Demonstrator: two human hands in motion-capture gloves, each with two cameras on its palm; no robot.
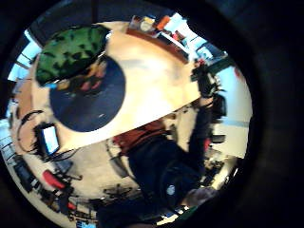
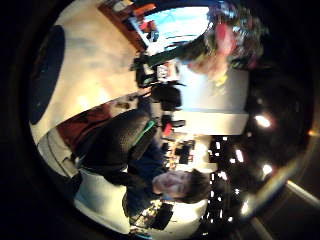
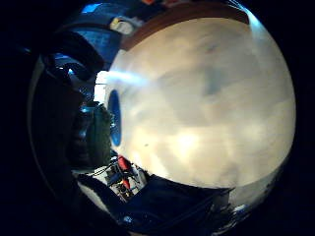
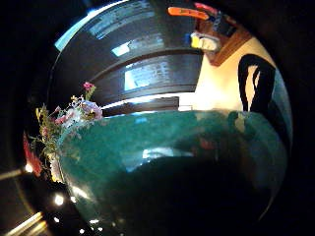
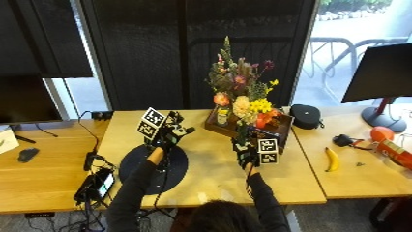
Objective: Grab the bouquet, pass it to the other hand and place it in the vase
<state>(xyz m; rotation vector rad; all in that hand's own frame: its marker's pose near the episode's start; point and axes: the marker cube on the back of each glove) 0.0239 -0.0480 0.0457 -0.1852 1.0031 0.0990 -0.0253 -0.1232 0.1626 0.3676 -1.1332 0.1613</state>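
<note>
— Above the right fingers, we see the bouquet (image 5: 241,92) standing upright, well off the table (image 5: 212,174). So the pick-up is done, we'd say?

— We'd say so. The right hand (image 5: 246,153) has its fingers curled round the stems, blooms rising above the fingers. It is in no vase yet. Whether the hand-over is done or still to come, we cannot tell from this.

— And the vase?

— We cannot pick it out from above. Close to the left palm there is a green patterned thing (image 1: 71,52) over the round dark mat (image 5: 138,169); that may be it, but we cannot be sure.

— The left hand (image 5: 169,131)?

— Raised over the mat, well apart from the right fingers. Its fingers look spread with nothing between them.

— Room to move?

— Between the two sets of fingers we see bare tabletop, so we judge the path across to be free. Just beyond the right fingers sits a wooden tray (image 5: 219,126) with small things on it, and the table's near edge lies just behind the right wrist. We'd keep the blooms away from the tray.
</note>
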